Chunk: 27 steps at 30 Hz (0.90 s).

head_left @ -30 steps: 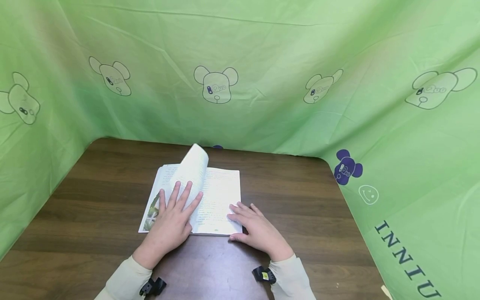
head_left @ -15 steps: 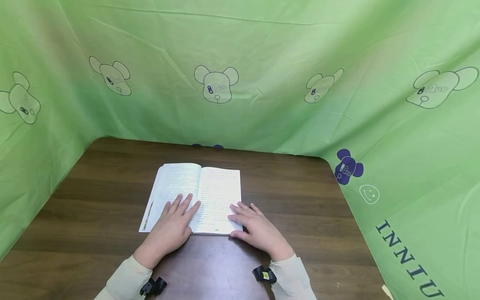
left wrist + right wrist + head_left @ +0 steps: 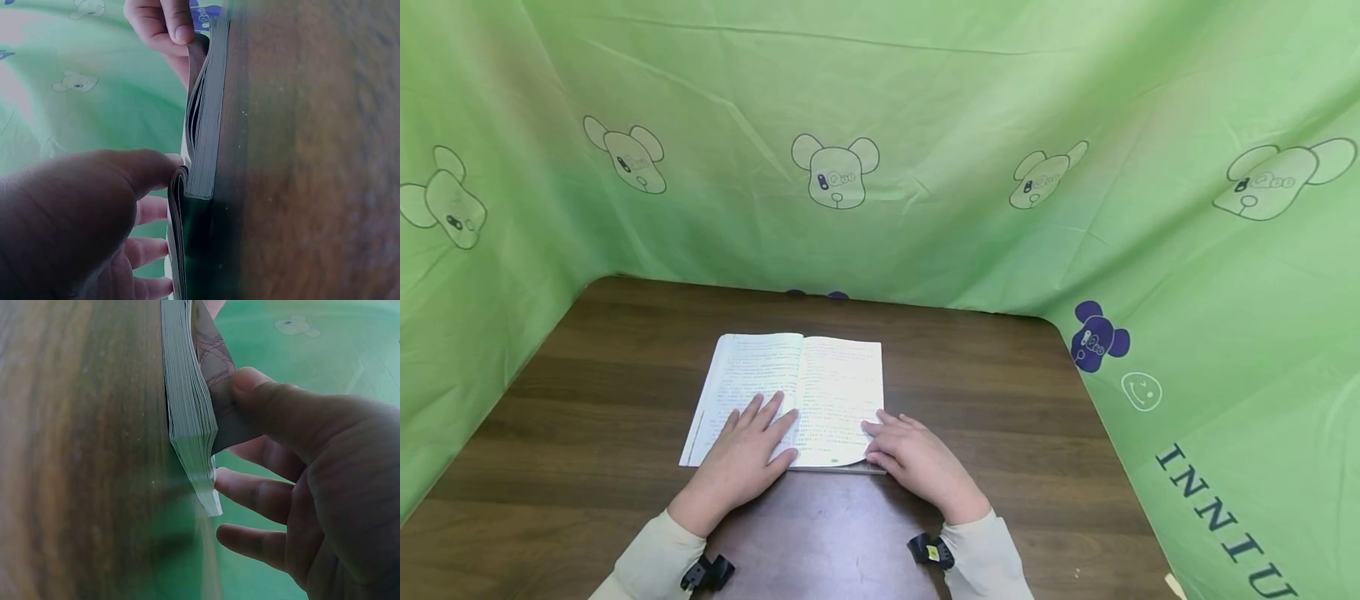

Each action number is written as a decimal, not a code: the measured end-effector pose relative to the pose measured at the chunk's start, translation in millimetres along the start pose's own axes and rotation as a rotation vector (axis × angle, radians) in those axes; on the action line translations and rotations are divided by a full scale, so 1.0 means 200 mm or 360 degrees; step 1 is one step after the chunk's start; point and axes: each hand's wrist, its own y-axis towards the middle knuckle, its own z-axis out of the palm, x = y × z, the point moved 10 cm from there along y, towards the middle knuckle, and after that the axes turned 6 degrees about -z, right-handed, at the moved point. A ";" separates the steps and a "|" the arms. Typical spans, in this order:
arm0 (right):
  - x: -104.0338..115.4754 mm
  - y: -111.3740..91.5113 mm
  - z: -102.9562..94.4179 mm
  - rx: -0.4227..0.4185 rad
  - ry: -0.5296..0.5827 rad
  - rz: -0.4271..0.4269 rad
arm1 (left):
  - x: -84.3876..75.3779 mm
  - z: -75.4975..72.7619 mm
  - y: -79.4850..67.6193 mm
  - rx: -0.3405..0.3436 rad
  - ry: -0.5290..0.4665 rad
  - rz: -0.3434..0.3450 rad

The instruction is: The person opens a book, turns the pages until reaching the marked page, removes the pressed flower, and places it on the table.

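Observation:
An open book [image 3: 835, 383] with lines of print lies on the table. My left hand [image 3: 737, 462] rests spread over its left page, fingers straight and the thumb by the spine. At the lower right corner my right hand [image 3: 925, 467] pinches a page [image 3: 219, 394], thumb beneath and index finger above. That corner is lifted from the thick stack of pages [image 3: 187, 381] under it, and a darker printed underside shows in the right wrist view. From the left wrist view, the thumb of the left hand [image 3: 75, 212] sits near the spine's lower end.
The brown wooden table [image 3: 587, 400] surrounds the book. A green curtain [image 3: 925, 225] with printed bear heads encloses the back and sides. Each wrist carries a small black camera mount [image 3: 707, 573] by a pale sleeve [image 3: 655, 558].
The raised page has come down flat on the left side, with the left hand sliding slightly lower. The right fingers have curled in and lifted the right page's lower corner.

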 end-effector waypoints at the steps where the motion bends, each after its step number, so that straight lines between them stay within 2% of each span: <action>1: 0.00 0.00 0.00 0.0000 -0.0008 0.0002 | 0.00 0.00 0.00 0.0005 -0.0003 -0.0002; 6: 0.00 0.00 0.01 -0.0002 -0.0028 0.0021 | 0.00 0.00 0.00 0.0007 -0.0031 0.0000; 15: 0.00 -0.01 0.00 -0.0045 -0.0089 0.0014 | -0.07 0.00 -0.01 -0.0005 -0.0044 0.0182; 21: 0.01 0.00 -0.02 -0.0111 -0.0128 -0.0035 | -0.08 0.00 -0.02 0.0026 -0.0035 0.0183; 27: 0.03 0.00 -0.06 -0.0251 -0.0126 -0.0117 | -0.08 0.00 -0.02 0.0017 -0.0010 0.0153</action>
